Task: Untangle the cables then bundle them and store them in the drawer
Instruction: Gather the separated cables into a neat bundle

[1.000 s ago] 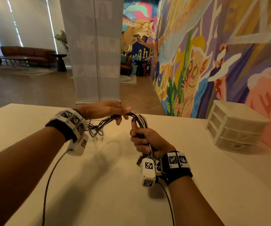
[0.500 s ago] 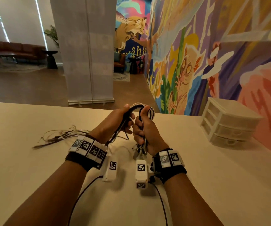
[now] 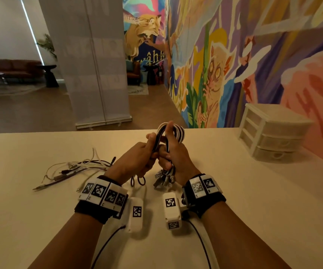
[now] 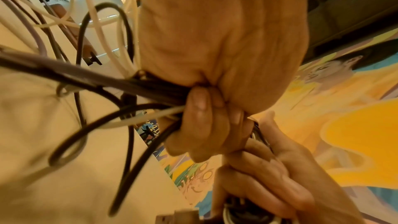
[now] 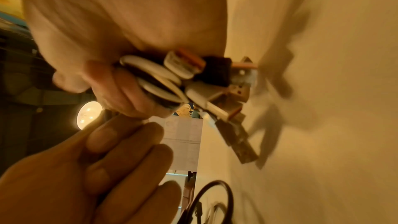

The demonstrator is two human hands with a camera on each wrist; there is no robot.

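A folded bundle of black and white cables [image 3: 178, 131] stands upright above the table's middle. My right hand [image 3: 173, 154] grips one side of the fold, with the plug ends [image 3: 163, 180] hanging below it. My left hand [image 3: 143, 154] grips the other side right beside it, fingers curled round dark and white strands [image 4: 155, 94]. In the right wrist view the connectors [image 5: 217, 81] stick out under my curled fingers. Loose cable tails [image 3: 75, 167] trail left over the table from my left hand. The white three-drawer unit [image 3: 273, 133] sits at the table's right, all drawers closed.
The beige table [image 3: 234, 191] runs to a far edge just beyond my hands. A painted mural wall [image 3: 253, 55] stands right behind the drawer unit. A white pillar [image 3: 94, 74] stands on the floor past the table.
My left hand slid along the cables toward my right hand and now grips next to it. The fold rose upright, and the loose tails now lie on the table to the left.
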